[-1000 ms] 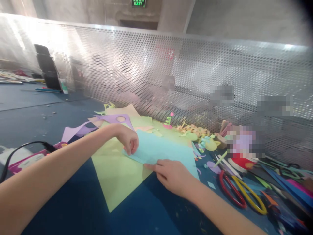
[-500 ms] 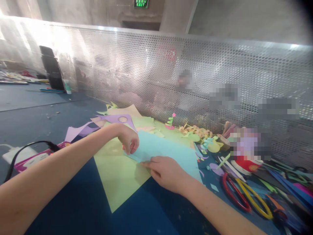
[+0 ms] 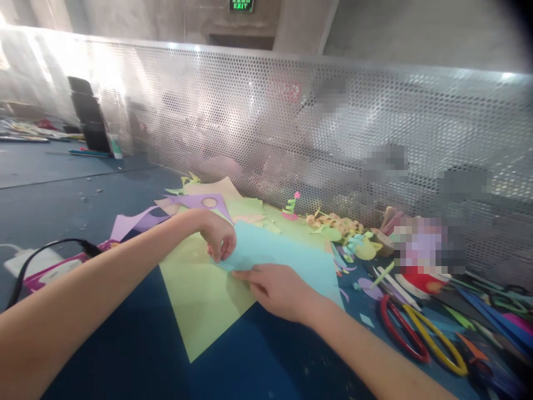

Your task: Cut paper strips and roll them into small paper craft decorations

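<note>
A sheet of light blue paper (image 3: 287, 244) lies on a pale green sheet (image 3: 200, 311). Its near edge looks folded over. My left hand (image 3: 219, 236) is closed at the left corner of the blue paper, fingertips pressed down on it. Along the near edge, the stretched index finger of my right hand (image 3: 277, 291) lies on the blue paper, close to my left fingertips. The other fingers of that hand are bent, and it grips nothing that I can see.
Large scissors with red and yellow handles (image 3: 416, 333) lie at right among paper scraps. A red and white container (image 3: 425, 282) stands behind them. Purple cut paper (image 3: 195, 205) lies beyond my left hand. A power strip (image 3: 58, 272) is at left; a perforated metal panel (image 3: 250, 111) rises behind.
My right index finger has slid a little left along the blue paper's near edge, toward my left hand. My left hand stays at the corner.
</note>
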Demonstrator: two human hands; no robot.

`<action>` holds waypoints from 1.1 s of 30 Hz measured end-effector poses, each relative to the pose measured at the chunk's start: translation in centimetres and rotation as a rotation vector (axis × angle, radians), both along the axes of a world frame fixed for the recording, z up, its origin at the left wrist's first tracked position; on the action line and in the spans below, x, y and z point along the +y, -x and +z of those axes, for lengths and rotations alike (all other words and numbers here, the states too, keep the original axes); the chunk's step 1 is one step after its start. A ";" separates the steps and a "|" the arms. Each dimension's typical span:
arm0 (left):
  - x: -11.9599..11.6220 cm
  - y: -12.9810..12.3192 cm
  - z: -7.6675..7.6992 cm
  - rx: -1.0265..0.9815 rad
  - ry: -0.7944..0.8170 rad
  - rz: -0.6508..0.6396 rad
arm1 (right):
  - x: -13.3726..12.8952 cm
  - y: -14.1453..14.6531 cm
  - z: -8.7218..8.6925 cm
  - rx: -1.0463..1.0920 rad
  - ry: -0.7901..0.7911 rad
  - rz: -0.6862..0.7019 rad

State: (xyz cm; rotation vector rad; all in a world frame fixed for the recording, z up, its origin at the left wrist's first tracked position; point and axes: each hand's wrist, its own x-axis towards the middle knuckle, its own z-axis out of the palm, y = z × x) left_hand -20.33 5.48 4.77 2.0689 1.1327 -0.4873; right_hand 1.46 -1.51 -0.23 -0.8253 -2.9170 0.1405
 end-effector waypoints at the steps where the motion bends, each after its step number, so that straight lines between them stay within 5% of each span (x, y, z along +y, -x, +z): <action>1: 0.0 0.0 0.0 0.003 -0.004 0.006 | 0.0 0.1 0.0 -0.010 -0.006 0.001; 33: 0.5 1.3 -0.2 -0.034 0.075 -0.006 | 0.3 2.2 1.0 -0.077 0.037 -0.035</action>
